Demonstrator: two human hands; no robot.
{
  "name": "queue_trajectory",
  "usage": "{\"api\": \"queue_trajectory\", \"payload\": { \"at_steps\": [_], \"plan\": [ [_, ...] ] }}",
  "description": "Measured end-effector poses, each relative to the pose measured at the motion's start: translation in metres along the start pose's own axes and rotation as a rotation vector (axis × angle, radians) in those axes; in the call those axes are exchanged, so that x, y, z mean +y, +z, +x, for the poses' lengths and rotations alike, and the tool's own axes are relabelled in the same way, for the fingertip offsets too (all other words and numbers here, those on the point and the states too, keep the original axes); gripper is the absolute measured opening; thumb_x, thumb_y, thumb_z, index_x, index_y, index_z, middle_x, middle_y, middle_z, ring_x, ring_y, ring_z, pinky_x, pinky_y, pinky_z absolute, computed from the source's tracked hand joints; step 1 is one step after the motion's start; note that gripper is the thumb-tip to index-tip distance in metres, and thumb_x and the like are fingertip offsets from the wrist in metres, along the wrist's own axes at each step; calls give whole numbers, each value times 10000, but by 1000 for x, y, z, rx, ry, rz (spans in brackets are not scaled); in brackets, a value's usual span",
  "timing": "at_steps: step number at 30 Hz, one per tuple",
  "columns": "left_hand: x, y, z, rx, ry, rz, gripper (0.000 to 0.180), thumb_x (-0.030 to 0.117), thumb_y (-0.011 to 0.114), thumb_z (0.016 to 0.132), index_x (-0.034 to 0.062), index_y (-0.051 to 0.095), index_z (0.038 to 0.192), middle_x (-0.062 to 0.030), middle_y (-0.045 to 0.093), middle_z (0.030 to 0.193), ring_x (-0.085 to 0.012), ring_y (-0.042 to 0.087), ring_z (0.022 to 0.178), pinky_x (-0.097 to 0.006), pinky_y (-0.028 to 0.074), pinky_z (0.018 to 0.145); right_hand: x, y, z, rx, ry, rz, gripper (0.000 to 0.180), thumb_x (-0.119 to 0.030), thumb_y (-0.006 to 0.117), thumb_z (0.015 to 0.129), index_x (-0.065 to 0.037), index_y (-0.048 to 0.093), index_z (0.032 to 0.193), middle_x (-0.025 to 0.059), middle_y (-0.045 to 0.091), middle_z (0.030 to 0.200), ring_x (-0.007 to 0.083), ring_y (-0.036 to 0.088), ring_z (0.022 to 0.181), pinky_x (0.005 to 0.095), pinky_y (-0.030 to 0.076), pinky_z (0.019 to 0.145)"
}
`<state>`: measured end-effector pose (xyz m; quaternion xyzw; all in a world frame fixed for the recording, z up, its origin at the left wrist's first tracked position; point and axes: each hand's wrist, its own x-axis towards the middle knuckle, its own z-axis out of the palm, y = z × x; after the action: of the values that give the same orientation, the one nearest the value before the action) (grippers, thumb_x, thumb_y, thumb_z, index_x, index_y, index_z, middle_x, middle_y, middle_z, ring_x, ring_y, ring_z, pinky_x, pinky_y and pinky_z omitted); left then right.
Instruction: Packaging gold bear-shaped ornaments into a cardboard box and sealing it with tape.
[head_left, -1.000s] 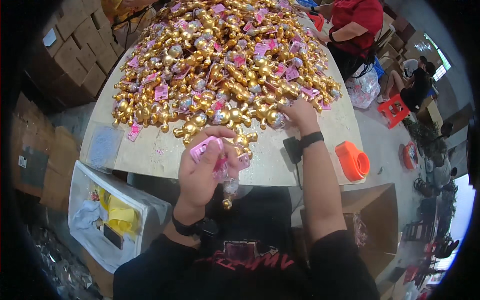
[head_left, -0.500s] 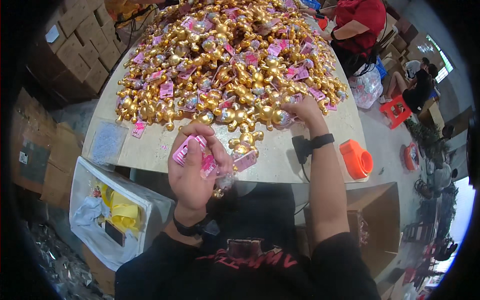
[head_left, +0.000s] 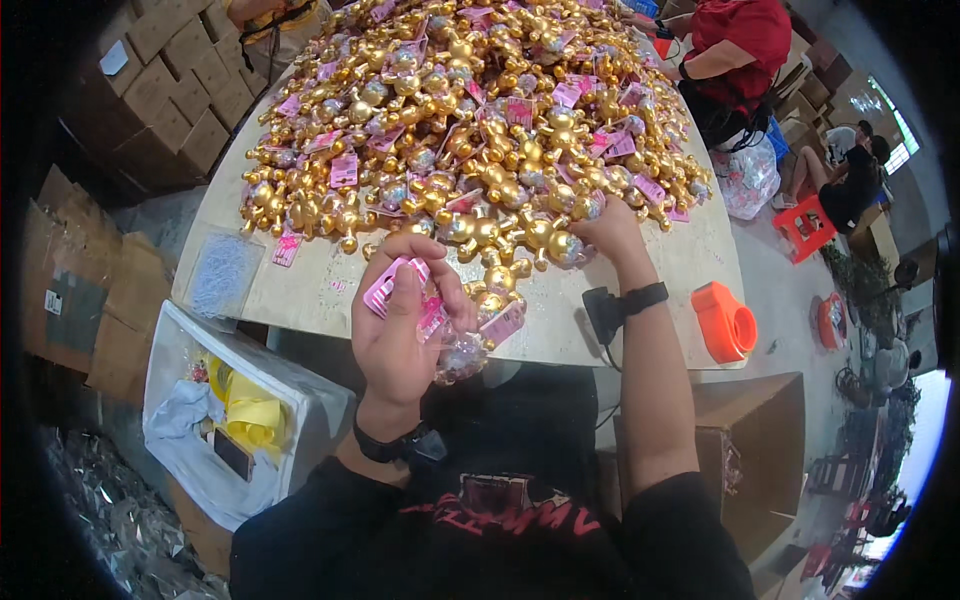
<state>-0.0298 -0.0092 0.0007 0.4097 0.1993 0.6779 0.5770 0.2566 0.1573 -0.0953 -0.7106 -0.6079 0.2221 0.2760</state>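
Note:
My left hand [head_left: 392, 325] is closed around several pink striped cards [head_left: 398, 285], the thumb lying across them. Below its fingers hang gold toys with clear glittery balls [head_left: 462, 356]. At the near right edge of a large heap of gold bear-like toys [head_left: 480, 120], my right hand [head_left: 612, 238] has its fingers bent round one gold toy [head_left: 578, 204]; its fingertips are partly hidden. Between my hands, another gold toy [head_left: 499, 277] with a pink card [head_left: 502, 324] lies near the table's front edge.
The pale table [head_left: 290, 298] bears an orange tape dispenser [head_left: 724, 322] at right and a clear bag [head_left: 222, 275] at left. A white bin [head_left: 318, 408] stands below left, an open carton [head_left: 765, 440] below right. Across the table works a person in red [head_left: 738, 50]. Cartons [head_left: 165, 85] are stacked at far left.
The whole view has shifted slightly, with the table lower and further right. A gold toy now shows at my right fingers. The toys under my left hand have swung a little.

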Motion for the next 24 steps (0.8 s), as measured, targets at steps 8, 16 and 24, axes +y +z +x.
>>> {"api": "queue_trajectory", "payload": {
  "at_steps": [8,16,24],
  "plan": [
    [-1,-3,-1,9,-18,29,322,297,416,1144,15,507,1272,-90,559,841,-155,539,677,-336,487,647,-14,-17,-9,-13,-58,247,460,-140,891,678,0,741,1089,170,777,984,278,756,881,390,583,801],
    [2,-3,33,1,103,56,299,233,453,1129,-19,539,1263,-110,621,848,-159,597,700,-300,514,661,-46,-54,-4,383,-220,333,360,-72,791,758,-14,696,1100,115,758,922,243,733,819,362,564,768],
    [2,17,46,24,162,237,251,176,470,1125,-21,589,1224,-68,646,850,-112,596,711,-259,505,668,-99,-89,-30,435,-401,172,363,-30,769,832,-12,650,1175,159,762,933,278,747,818,392,561,755]
  ]
}}
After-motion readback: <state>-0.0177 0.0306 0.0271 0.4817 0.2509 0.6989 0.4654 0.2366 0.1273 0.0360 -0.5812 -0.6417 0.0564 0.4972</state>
